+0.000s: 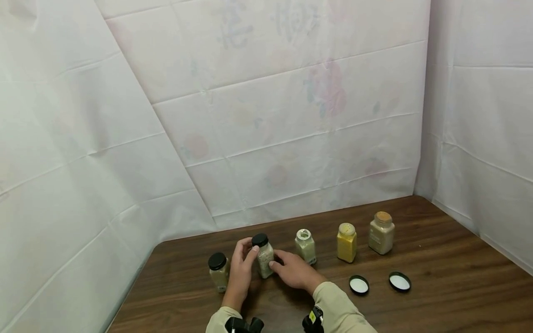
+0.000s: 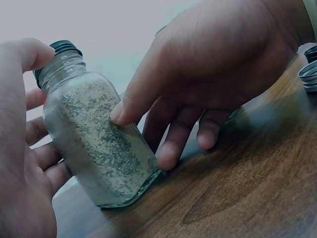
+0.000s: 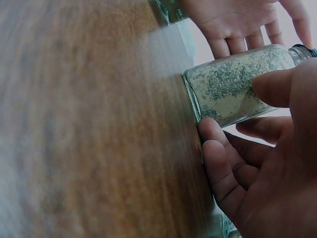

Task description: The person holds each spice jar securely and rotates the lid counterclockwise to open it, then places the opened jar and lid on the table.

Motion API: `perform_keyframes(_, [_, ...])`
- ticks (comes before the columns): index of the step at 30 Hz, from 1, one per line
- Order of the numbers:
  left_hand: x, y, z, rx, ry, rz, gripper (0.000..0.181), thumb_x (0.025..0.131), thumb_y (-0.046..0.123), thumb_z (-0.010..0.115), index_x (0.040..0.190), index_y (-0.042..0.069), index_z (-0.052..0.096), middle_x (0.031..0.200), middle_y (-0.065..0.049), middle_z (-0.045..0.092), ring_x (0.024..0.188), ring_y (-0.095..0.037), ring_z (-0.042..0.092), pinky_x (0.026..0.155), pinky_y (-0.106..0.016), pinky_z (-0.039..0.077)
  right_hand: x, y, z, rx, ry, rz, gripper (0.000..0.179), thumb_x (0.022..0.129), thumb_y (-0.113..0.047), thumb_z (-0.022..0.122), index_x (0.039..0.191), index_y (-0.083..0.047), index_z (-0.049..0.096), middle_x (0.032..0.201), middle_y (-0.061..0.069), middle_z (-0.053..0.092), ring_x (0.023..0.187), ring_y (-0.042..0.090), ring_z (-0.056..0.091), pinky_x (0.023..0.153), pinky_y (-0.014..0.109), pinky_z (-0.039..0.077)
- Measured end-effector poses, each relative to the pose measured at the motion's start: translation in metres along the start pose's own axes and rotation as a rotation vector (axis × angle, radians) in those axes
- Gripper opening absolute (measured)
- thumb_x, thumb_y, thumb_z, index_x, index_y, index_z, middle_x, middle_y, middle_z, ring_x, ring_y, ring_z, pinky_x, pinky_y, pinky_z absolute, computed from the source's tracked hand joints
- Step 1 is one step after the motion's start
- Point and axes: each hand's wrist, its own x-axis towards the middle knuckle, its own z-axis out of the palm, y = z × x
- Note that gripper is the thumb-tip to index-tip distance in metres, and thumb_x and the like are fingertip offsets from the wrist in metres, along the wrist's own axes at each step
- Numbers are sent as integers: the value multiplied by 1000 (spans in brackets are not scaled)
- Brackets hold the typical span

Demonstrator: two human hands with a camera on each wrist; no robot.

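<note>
Beige sleeves (image 1: 344, 312) are covering my forearms, my half-curled left hand (image 1: 240, 266) is gripping the flake-filled jar (image 1: 265, 261) toward the tabletop (image 1: 449, 259)'s far edge, my right hand (image 1: 296, 272) is pinching its body, three uncapped jars (image 1: 347, 246) are standing farther right.

right sleeve (image 1: 343, 309): pale khaki cloth, wrinkled | black wrist camera (image 1: 310, 325) beside right sleeve's cuff: boxy, yellow patch (image 1: 312, 316) | left sleeve (image 1: 220, 319), left of right sleeve: same khaki | second black wrist camera (image 1: 245, 325), left of right sleeve: rounded knob | left hand (image 1: 240, 268), right hand (image 1: 296, 271): bare
</note>
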Motion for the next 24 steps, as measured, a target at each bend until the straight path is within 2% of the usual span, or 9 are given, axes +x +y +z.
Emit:
perform_keyframes(3, [0,0,0,-5,2,0,37,104,23,57,132,0,49,126,-14,57,116,-22,54,97,-29,43,1,0,0,-6,2,-4,56,105,-36,51,149,-2,44,147,19,49,134,39,46,105,57,38])
perform_keyframes(6, [0,-1,-1,4,-3,6,40,104,24,57,136,2,49,128,-15,56,118,-24,54,99,-33,43,2,1,0,-10,3,-7,56,105,-36,51,149,-2,44,147,19,49,134,39,47,105,57,38])
perform_keyframes(11, [1,-2,-2,65,-28,21,46,104,29,56,147,13,49,138,-13,53,123,-27,52,101,-44,42,2,1,0,-18,7,-9,55,105,-36,51,149,-2,44,146,18,50,134,38,47,105,57,38])
perform_keyframes(16, [1,-1,-2,54,-50,29,47,104,28,56,147,10,50,142,-10,54,126,-25,53,102,-36,43,3,0,0,-33,18,-10,56,105,-36,51,149,-2,45,147,18,49,135,38,46,106,57,37])
perform_keyframes(19, [1,-1,-2,58,-31,21,45,103,27,59,144,8,54,137,-9,57,124,-23,54,101,-31,43,3,0,0,-38,20,-7,55,105,-35,51,149,-2,45,147,18,50,135,38,46,106,56,37])
perform_keyframes(24, [1,-2,-1,73,13,9,43,101,28,63,139,10,58,130,-9,60,120,-22,56,97,-29,44,3,1,1,-35,14,3,55,105,-36,51,149,-2,45,147,18,50,135,38,46,106,56,37])
